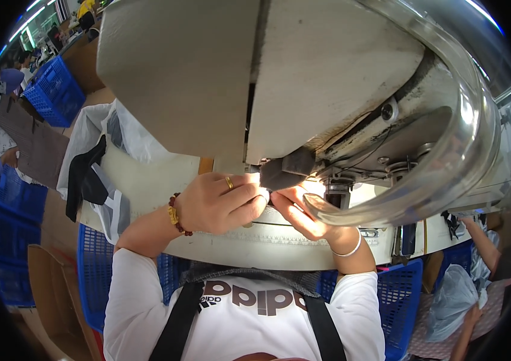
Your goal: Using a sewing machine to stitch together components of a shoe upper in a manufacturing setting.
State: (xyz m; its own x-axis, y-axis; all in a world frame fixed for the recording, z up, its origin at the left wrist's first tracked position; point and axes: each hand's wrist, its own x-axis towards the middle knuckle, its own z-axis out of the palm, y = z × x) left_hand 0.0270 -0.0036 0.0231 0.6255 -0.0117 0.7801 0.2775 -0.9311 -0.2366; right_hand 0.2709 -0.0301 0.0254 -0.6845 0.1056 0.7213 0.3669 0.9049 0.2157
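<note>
My left hand [222, 203], with a ring on a finger and a beaded bracelet at the wrist, pinches the near edge of a small dark cloth piece [287, 171]. Close beside it my right hand [305, 215], with a pale bangle, has its fingers closed at the same edge, partly behind a clear curved tube [400, 201]. The cloth lies under the head of a large off-white sewing machine [177, 78], in bright lamp light. The machine's head hides the needle area, and the fingertips cover part of the cloth.
Black cloth strips [85, 177] hang over the table's left side, before a white plastic bag [90, 120]. Blue crates [400, 307] stand below the table, near a cardboard box [51, 289]. People handle cloth at left and a clear bag [451, 298] at right.
</note>
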